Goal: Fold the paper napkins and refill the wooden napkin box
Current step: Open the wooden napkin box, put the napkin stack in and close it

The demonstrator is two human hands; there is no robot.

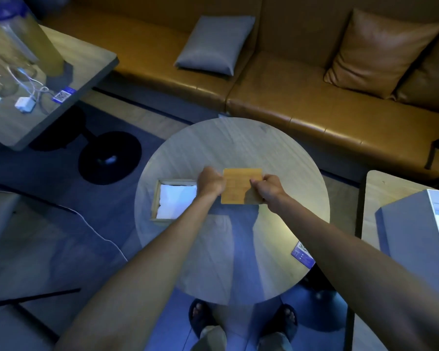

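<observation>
A flat wooden lid (pixel 240 184) is held above the round table (pixel 232 249), near its middle. My left hand (pixel 211 182) grips the lid's left edge and my right hand (pixel 268 188) grips its right edge. To the left, the open wooden napkin box (pixel 155 198) sits on the table near its left rim. White napkins (pixel 176 201) fill the box. My left forearm crosses the box's right side and hides that part.
A blue QR sticker (pixel 303 254) lies at the table's right edge. A brown sofa (pixel 314 102) with a grey cushion (pixel 214 44) stands behind. Another table (pixel 23 117) with chargers and cables is at the far left, a third table (pixel 380 196) at the right.
</observation>
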